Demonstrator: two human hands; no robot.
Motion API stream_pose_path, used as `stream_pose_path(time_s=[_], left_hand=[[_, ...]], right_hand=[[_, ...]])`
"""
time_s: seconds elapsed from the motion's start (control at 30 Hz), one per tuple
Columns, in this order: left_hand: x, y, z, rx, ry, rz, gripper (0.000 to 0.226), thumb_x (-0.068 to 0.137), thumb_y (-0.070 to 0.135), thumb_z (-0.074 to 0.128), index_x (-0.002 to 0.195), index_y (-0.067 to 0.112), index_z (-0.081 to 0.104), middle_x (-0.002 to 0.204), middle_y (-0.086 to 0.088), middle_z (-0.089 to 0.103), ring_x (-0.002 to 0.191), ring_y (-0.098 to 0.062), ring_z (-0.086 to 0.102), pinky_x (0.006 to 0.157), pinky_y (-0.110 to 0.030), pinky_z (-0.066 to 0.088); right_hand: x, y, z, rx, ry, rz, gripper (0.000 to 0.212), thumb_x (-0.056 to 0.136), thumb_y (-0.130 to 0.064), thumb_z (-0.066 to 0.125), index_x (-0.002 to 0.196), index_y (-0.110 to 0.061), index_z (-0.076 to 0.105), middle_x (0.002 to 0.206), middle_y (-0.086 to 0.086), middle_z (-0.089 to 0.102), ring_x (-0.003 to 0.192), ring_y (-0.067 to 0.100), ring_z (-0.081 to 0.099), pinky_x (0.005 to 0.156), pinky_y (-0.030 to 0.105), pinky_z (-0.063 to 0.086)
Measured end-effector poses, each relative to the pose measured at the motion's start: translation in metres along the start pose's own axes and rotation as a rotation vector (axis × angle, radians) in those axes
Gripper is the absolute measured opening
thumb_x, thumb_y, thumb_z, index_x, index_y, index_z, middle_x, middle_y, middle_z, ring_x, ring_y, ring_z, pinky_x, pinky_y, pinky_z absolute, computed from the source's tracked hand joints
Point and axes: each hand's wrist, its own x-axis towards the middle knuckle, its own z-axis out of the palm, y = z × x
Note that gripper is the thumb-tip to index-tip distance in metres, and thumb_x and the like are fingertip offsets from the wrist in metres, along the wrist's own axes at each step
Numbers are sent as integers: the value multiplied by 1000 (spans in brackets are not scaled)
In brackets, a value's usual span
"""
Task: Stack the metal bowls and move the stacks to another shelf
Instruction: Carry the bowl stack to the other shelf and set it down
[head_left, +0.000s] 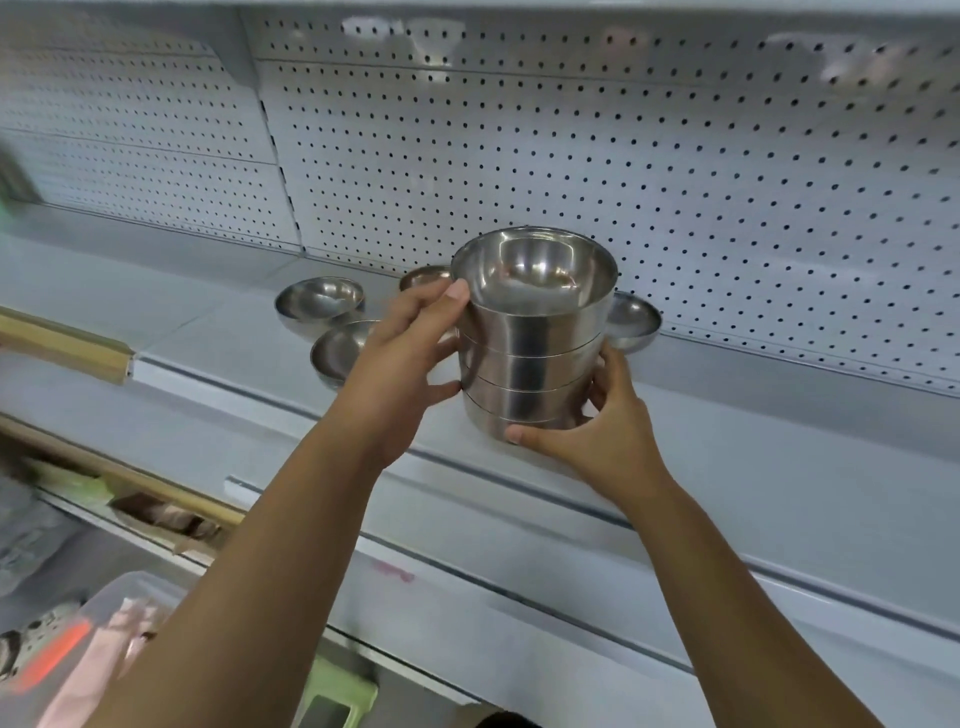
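The likeliest mishap is the stack (535, 358) coming apart. The bowls are smooth, polished steel nested loosely, so a tilt or a squeeze on only one side could let the top ones slide off and clatter down past the shelf (753, 457) edge. A swing to either side could also knock the loose bowls (319, 304) sitting just behind and beside it. The left hand (410, 353) has its fingers curled round the upper bowls with the thumb at the top rim. The right hand (597, 421) wraps the lowest bowl, thumb across the front. The stack stands upright near the front of the shelf; whether it is touching the shelf or lifted clear I cannot tell. It looks like about four shiny bowls, rims banding the sides.
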Motion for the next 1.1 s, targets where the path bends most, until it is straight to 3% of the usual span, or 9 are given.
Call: stream_pose_path(time_s=[0.13,0.4,0.57,0.7,0.87,1.0,1.1], left_hand=[[-11,-4,17,0,-68,4,45,84,57,71,122,35,64,130,6,68,124,-20,64,103,-57,50],[-25,-13,79,-11,-237,-8,28,85,54,70,108,40,67,127,6,69,123,-20,65,103,-58,50],[-42,-21,143,-38,-363,-50,15,96,46,65,107,36,66,117,7,73,117,-16,67,103,-59,49],[-69,-34,212,-53,-492,-100,21,87,51,69,104,39,67,125,6,72,121,-18,67,103,-59,50],[-126,-57,310,-106,-675,-159,24,89,48,66,109,34,65,126,6,70,123,-20,65,101,-60,51],[-180,-71,391,-86,-816,-219,42,81,53,69,118,34,67,130,5,68,125,-22,61,97,-59,54],[-223,-84,451,-75,-948,-230,37,84,52,67,119,39,68,126,8,70,123,-21,62,95,-54,57]], right_hand=[[-22,0,-20,-14,40,25,128,50,-42,102,153,-42,26,155,-8,47,126,3,46,103,25,44],[-71,5,-80,-27,178,66,126,51,-40,101,153,-42,26,153,-11,47,129,8,49,105,27,47],[-117,15,-136,-30,321,81,119,50,-37,103,146,-44,33,135,-22,57,125,-1,57,95,15,48],[-172,22,-200,-62,422,112,118,52,-34,103,147,-43,33,131,-23,59,121,-7,57,92,12,51],[-261,34,-286,-142,565,164,120,48,-42,104,146,-46,35,134,-17,61,126,8,60,101,38,56],[-340,38,-347,-198,685,214,120,52,-33,104,150,-33,36,133,-22,59,122,-6,57,103,18,51],[-401,43,-390,-214,773,256,121,52,-30,104,150,-32,34,134,-21,59,121,-8,57,101,18,52]])
